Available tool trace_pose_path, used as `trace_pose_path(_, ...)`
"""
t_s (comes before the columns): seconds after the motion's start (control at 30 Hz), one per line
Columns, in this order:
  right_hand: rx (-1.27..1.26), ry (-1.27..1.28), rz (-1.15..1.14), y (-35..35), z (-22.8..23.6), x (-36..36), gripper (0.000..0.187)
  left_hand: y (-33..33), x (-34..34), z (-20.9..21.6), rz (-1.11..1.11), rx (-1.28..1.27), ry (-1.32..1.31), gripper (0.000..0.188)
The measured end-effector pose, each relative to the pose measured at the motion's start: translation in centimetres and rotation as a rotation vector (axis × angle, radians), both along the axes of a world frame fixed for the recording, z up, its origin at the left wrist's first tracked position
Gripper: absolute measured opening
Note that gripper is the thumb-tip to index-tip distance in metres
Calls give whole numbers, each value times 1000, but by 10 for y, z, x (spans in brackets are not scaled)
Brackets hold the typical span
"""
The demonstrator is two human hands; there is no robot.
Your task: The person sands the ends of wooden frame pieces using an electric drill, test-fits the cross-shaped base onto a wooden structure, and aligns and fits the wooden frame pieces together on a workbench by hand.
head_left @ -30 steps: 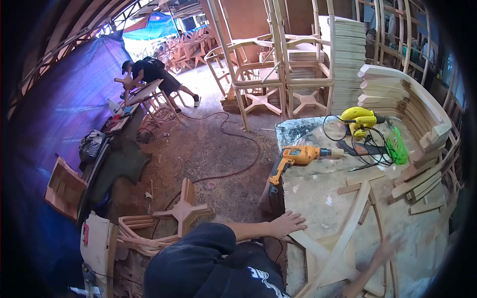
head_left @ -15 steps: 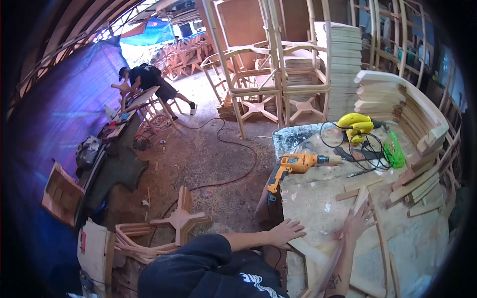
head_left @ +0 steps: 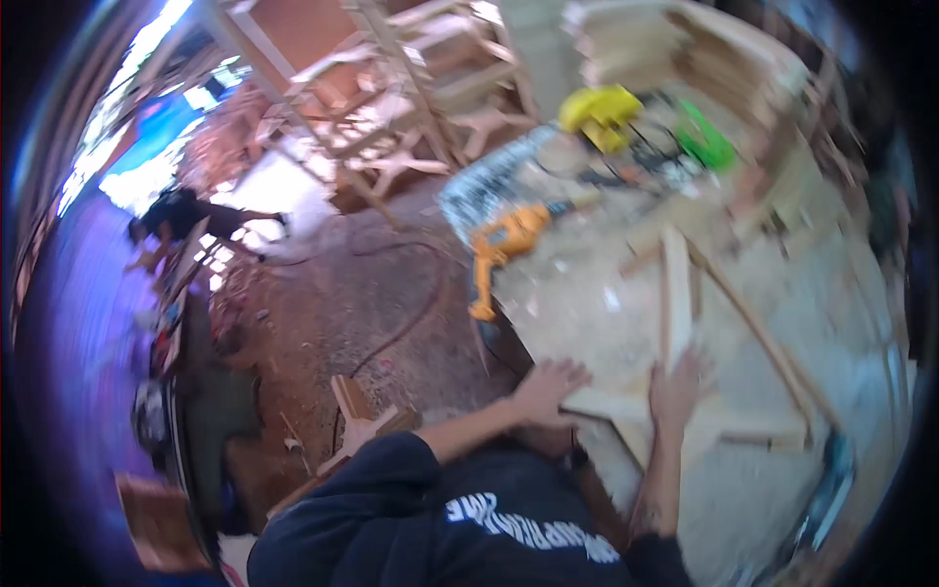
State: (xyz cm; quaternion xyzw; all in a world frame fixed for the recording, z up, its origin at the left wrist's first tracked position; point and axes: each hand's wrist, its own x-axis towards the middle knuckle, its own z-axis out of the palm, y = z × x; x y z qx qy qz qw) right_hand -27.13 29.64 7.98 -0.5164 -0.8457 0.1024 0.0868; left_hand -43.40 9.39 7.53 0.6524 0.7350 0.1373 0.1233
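Observation:
A pale wooden cross-shaped frame [head_left: 729,421] lies on the worktable, with one long arm pointing away from me and another to the right. My left hand [head_left: 550,391] is at the end of its left arm, fingers outstretched near the table's edge. Over the frame's middle rests my right hand [head_left: 677,389], its fingers extended along the far arm and blurred by motion. A thin wooden strip [head_left: 753,328] runs slantwise beside that arm. Farther off on the table lies an orange power drill [head_left: 509,240].
Beyond the drill are a yellow power tool [head_left: 602,115], dark cords and a green plastic bag [head_left: 704,137]. Stacked curved wood pieces [head_left: 685,39] line the far right. A brown wooden cross [head_left: 362,421] is at my left. Another person [head_left: 181,215] bends over work at the far left.
My view has swung toward the right, so the table and tools sit farther left and the picture is blurred. My hands remain at the wooden frame, which now shows more fully.

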Motion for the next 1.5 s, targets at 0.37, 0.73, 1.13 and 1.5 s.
trace_pose_path(0.37, -485, 754, 144, -115, 7, -90, 53, -28, -219, 22, 443, 575, -312, 46)
trace_pose_path(0.73, -305, 278, -218, -207, -7, -371, 77, -23, -420, -65, 485, 62, -1094, 33)
trace_pose_path(1.13, -262, 222, -288, -328, 8, -356, 68, -31, -427, -94, 43, -667, -2035, 57)
trace_pose_path(1.5, -71, 172, -653, -562, -2, -382, 75, -179, -346, -51, -329, -1025, -1602, 45)
